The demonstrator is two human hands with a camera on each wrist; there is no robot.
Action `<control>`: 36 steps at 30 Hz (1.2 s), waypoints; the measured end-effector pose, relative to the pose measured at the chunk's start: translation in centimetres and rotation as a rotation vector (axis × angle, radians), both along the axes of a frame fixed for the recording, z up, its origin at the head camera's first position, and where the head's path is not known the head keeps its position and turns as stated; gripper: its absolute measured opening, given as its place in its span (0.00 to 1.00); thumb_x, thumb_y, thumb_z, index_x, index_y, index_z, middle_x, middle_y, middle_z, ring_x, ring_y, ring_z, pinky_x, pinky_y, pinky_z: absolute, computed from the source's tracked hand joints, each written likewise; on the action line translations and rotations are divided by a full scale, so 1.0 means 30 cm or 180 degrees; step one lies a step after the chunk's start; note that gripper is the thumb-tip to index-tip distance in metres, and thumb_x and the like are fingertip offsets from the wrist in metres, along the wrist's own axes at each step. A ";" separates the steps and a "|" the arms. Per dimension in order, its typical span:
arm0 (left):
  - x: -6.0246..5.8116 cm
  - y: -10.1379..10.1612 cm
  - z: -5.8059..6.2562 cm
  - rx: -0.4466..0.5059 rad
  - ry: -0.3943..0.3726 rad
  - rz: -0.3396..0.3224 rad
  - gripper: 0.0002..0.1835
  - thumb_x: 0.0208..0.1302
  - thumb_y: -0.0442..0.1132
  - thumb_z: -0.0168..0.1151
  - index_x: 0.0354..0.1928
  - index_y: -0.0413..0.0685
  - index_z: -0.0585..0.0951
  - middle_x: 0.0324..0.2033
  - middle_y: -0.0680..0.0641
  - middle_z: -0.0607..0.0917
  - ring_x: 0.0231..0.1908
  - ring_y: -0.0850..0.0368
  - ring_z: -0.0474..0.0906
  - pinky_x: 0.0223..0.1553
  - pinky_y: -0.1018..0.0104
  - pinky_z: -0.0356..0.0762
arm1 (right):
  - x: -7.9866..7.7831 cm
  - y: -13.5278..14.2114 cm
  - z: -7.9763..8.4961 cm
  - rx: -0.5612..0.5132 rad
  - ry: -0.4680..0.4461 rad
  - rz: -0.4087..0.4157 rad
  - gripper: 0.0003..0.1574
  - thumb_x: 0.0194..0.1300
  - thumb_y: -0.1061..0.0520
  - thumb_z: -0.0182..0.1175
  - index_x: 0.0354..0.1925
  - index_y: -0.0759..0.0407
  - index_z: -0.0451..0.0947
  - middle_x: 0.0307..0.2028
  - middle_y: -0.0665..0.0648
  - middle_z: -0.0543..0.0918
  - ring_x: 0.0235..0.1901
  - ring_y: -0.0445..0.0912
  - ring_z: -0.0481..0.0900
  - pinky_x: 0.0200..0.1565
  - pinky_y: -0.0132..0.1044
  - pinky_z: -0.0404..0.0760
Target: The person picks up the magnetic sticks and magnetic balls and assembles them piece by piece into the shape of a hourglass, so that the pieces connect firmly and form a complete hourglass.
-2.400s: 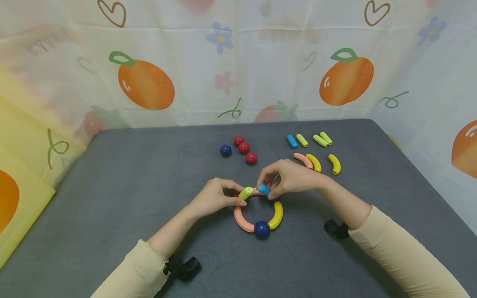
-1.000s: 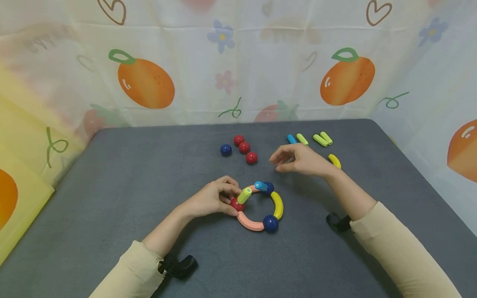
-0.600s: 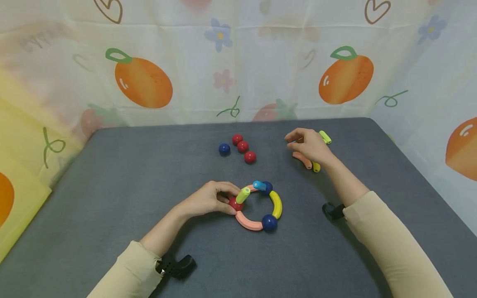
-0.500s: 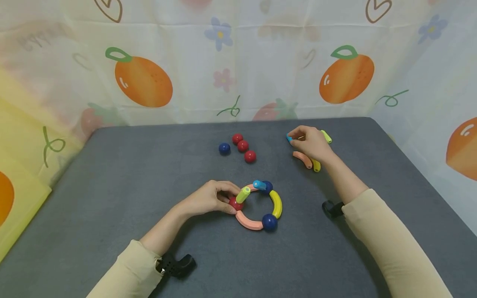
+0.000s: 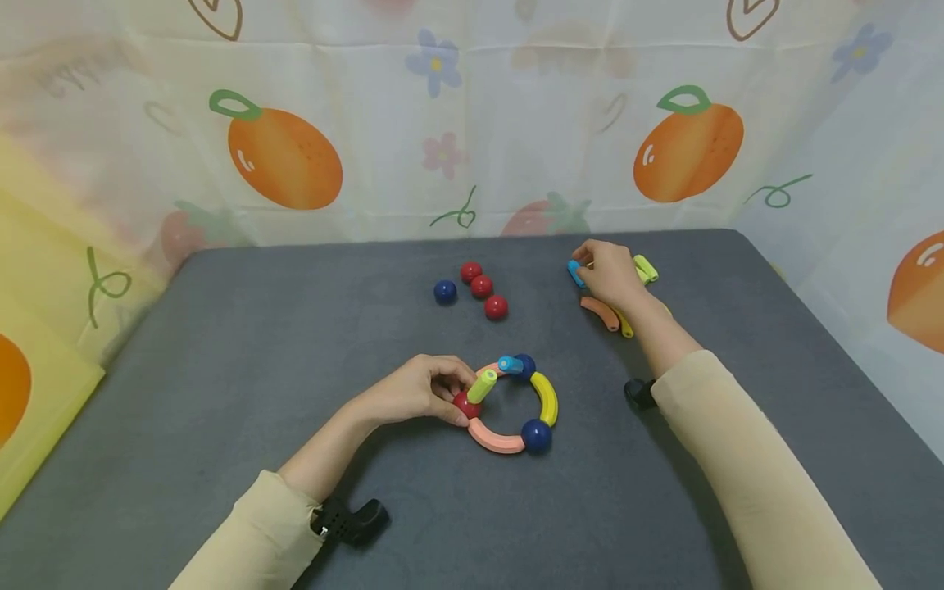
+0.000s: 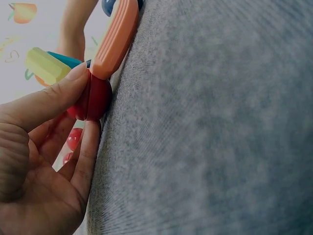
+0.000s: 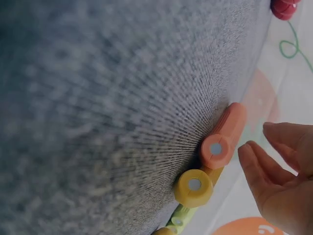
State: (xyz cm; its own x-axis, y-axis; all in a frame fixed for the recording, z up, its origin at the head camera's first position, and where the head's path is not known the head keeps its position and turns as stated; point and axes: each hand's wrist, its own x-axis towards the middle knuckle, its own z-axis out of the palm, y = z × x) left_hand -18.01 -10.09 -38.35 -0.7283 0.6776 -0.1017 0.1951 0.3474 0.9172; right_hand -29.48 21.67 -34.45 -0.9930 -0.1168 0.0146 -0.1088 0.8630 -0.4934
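My left hand (image 5: 416, 393) pinches a red magnetic ball (image 6: 93, 98) between thumb and fingers. That ball belongs to a ring on the table, with coral curved rods (image 5: 496, 439), a yellow curved rod (image 5: 546, 399) and two dark blue balls (image 5: 536, 436). A lime rod (image 5: 483, 386) rises at a tilt from the red ball. A short blue rod (image 5: 509, 365) stands tilted at the ring's far blue ball. At the back right, my right hand (image 5: 610, 272) hovers by a loose blue rod (image 5: 576, 274). Its fingers are bent with a gap, and nothing shows between them.
Three loose red balls (image 5: 482, 286) and a dark blue ball (image 5: 445, 292) lie at the back middle. Near my right hand are a coral curved rod (image 5: 601, 313), a yellow curved rod (image 7: 194, 188) and lime rods (image 5: 646, 269), partly hidden. A fruit-print curtain (image 5: 516, 123) stands behind.
My right hand has let go of the short blue rod at the ring and moved back and right to the loose rods. My left hand has shifted from the lime rod to the red ball.
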 end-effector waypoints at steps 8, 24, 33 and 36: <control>0.001 -0.002 0.002 -0.0002 -0.0049 0.0003 0.19 0.50 0.32 0.76 0.46 0.44 0.84 0.41 0.45 0.83 0.37 0.58 0.77 0.40 0.73 0.80 | -0.021 -0.004 -0.007 0.0340 -0.0038 0.0165 0.21 0.73 0.62 0.50 0.61 0.68 0.71 0.55 0.71 0.80 0.52 0.63 0.80 0.52 0.53 0.80; 0.002 -0.010 -0.001 0.0025 -0.0025 -0.0030 0.19 0.50 0.33 0.77 0.46 0.44 0.83 0.40 0.46 0.82 0.37 0.59 0.76 0.39 0.73 0.79 | -0.028 -0.029 -0.024 0.0782 -0.0032 0.0300 0.21 0.73 0.60 0.54 0.61 0.63 0.76 0.60 0.69 0.79 0.54 0.64 0.80 0.53 0.54 0.82; 0.006 -0.012 -0.001 0.0002 0.0004 -0.0020 0.19 0.49 0.34 0.77 0.45 0.44 0.84 0.39 0.46 0.82 0.37 0.59 0.77 0.39 0.73 0.79 | -0.028 -0.025 -0.030 0.0894 -0.0004 0.0328 0.06 0.70 0.60 0.58 0.40 0.64 0.79 0.43 0.65 0.83 0.44 0.60 0.82 0.46 0.50 0.81; 0.003 -0.011 0.000 -0.0004 0.0009 -0.0031 0.19 0.49 0.33 0.77 0.45 0.44 0.84 0.38 0.45 0.83 0.36 0.59 0.77 0.39 0.73 0.80 | -0.025 -0.026 -0.026 0.0842 -0.0066 0.0287 0.05 0.69 0.62 0.59 0.41 0.63 0.74 0.41 0.65 0.81 0.42 0.59 0.81 0.43 0.48 0.80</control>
